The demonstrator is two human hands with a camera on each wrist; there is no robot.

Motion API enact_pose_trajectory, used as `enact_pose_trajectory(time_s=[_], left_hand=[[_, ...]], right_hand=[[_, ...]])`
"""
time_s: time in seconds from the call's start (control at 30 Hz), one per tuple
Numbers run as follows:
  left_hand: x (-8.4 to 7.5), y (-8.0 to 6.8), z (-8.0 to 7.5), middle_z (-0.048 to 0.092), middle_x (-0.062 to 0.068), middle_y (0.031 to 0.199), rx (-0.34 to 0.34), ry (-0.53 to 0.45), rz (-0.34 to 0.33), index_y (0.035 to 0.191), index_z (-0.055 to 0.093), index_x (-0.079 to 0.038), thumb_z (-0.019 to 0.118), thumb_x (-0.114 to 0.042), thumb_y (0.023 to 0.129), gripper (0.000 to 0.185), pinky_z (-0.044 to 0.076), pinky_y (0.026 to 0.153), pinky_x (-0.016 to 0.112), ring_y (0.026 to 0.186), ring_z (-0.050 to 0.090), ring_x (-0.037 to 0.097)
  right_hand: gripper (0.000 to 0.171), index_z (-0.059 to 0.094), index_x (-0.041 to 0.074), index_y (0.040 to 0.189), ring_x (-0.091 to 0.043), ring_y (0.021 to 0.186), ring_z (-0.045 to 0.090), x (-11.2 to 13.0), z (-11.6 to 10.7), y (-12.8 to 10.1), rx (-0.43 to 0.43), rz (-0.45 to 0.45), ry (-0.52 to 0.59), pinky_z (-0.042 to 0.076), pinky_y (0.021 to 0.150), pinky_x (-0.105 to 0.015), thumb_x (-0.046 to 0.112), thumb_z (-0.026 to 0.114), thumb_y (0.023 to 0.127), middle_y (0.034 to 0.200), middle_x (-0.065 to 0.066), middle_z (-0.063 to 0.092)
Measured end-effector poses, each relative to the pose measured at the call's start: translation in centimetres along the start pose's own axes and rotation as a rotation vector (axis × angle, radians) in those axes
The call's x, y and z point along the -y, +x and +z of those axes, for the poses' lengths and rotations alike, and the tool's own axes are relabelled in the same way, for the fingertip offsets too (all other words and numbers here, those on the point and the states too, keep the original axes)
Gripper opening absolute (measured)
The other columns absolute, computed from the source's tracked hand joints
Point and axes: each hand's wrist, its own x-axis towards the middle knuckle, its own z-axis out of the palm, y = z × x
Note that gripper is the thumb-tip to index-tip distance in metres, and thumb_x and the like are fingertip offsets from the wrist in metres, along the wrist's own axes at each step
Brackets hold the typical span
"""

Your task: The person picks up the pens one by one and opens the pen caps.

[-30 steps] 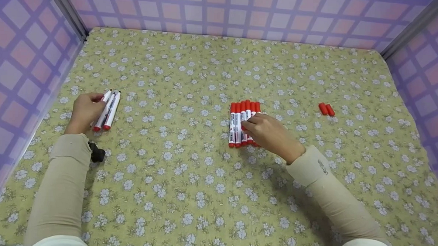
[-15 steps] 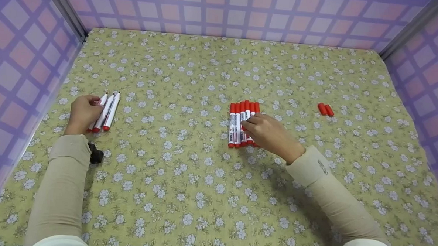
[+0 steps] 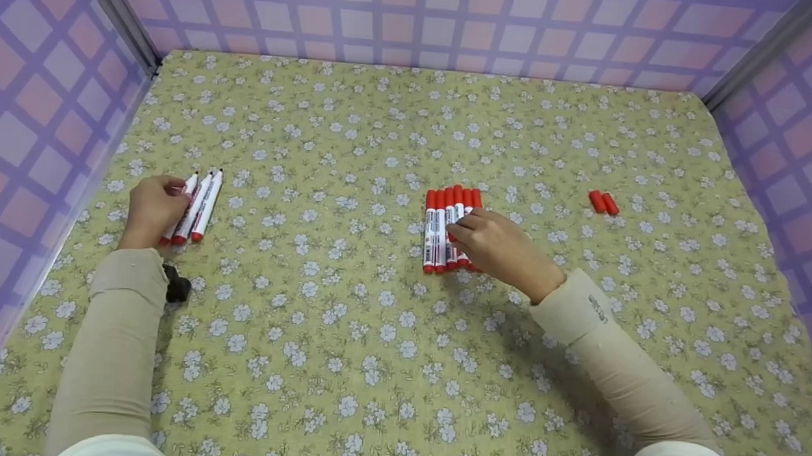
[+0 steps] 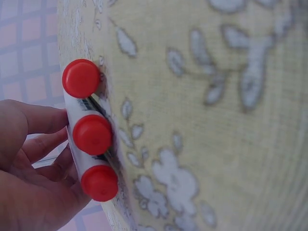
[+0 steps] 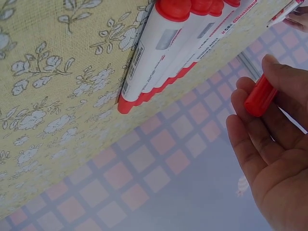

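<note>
Three uncapped markers [image 3: 192,207], at 9 o'clock on the flowered cloth [image 3: 372,363], are touched by the relaxed fingers of the left hand [image 3: 152,208]. A capped marker [image 5: 260,96] is pinched by the right hand [image 3: 499,249] over the row of capped markers [image 3: 447,227] at centre; five are counted there, others being hidden. Two loose caps [image 3: 604,202] are seen at 3 o'clock. Purple checked walls [image 3: 415,23] enclose the surface.

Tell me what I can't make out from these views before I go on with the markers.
- Head view: the right hand covers part of the capped marker row, so its count is unclear.
- Right wrist view: the red cap lies against the fingers; the grip is not clear.
- Head view: the left hand hides part of the uncapped markers.
- Head view: the black object by the left sleeve is too small to identify.
</note>
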Motion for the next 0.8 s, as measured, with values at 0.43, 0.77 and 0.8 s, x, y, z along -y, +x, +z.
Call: enact_pose_trajectory(time_s=[0.43,0.77,0.8], left_hand=[[0.0,0.1,0.1,0.053,0.027,0.126,0.008,0.019,-0.012,0.138,0.045,0.007,0.046,-0.014,0.096,0.047,0.042,0.065,0.016,0.09,0.053,0.018],[-1.1,-0.3,0.5,0.049,0.028,0.131,-0.07,-0.038,0.026,0.136,0.049,0.005,0.042,-0.011,0.096,0.044,0.042,0.083,0.041,0.105,0.051,0.035],[-1.2,-0.4,0.6,0.049,0.029,0.131,-0.084,-0.035,0.04,0.135,0.05,0.005,0.041,-0.011,0.096,0.043,0.042,0.081,0.041,0.101,0.051,0.035]], right_hand=[[0.017,0.073,0.0,0.103,-0.026,0.086,0.068,-0.1,0.0,-0.2,0.005,0.013,0.006,0.056,0.08,-0.035,0.008,0.068,0.089,0.096,-0.014,0.073],[0.017,0.073,0.0,0.103,-0.026,0.085,0.067,-0.4,-0.1,-0.4,-0.003,0.025,-0.027,0.056,0.08,-0.037,0.01,0.068,0.089,0.095,-0.013,0.072],[0.017,0.073,0.0,0.102,-0.026,0.085,0.067,-0.4,-0.1,-0.5,-0.008,0.025,-0.023,0.056,0.08,-0.037,0.01,0.068,0.089,0.095,-0.013,0.072]])
